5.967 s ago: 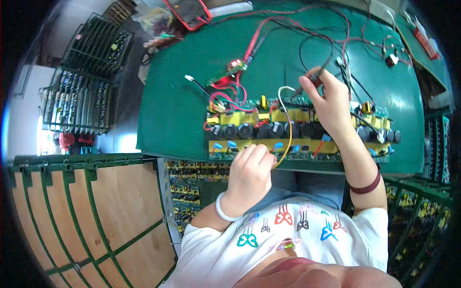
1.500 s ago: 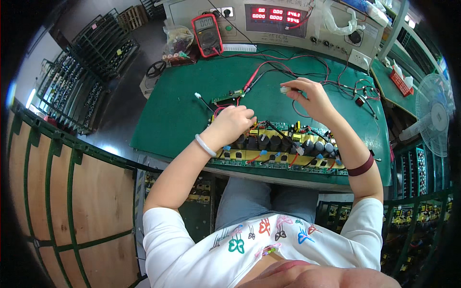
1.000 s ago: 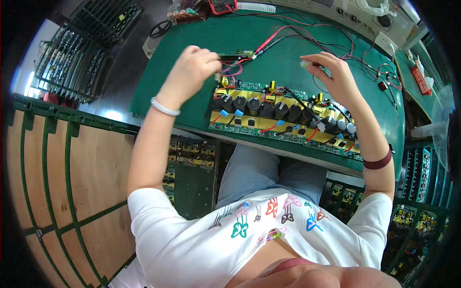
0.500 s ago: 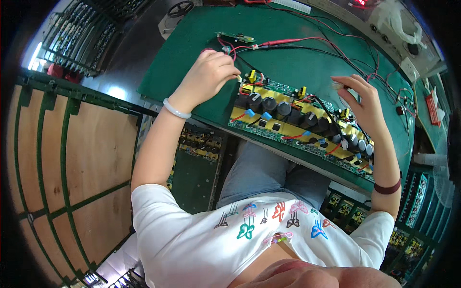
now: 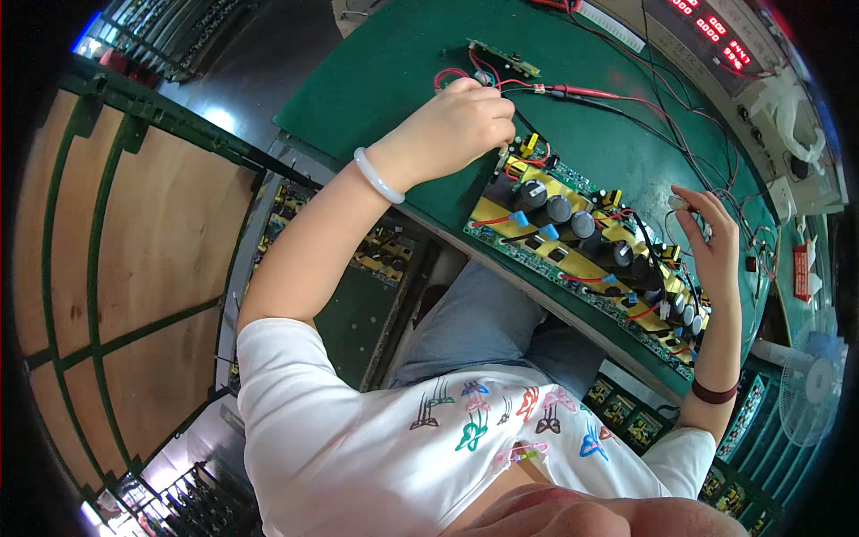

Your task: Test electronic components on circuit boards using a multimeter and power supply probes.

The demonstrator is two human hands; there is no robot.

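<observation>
A long circuit board [image 5: 555, 234], with black round capacitors, yellow parts and short red wires, lies slantwise on the green bench. My left hand [image 5: 461, 125] is at the board's far-left end. Its fingers are curled closed, and their tips and whatever they hold are hidden behind the hand. Past its knuckles lies a small narrow circuit board [image 5: 506, 58] with red wires. Beyond the long board's right half, my right hand [image 5: 713, 234] pinches a small pale connector [image 5: 677, 204] between thumb and forefinger, with a thin wire hanging from it.
Red and black test leads [image 5: 586, 92] cross the green bench [image 5: 358, 98] to a bench power supply [image 5: 716, 45] with red digits. More loose wires tangle at the right. A wooden-panelled rack [image 5: 161, 242] stands left; a white fan [image 5: 812, 385] stands at the lower right.
The whole view has turned, so the bench and both hands sit further right and the power supply's digits show more. Both hands stay near the same parts of the board.
</observation>
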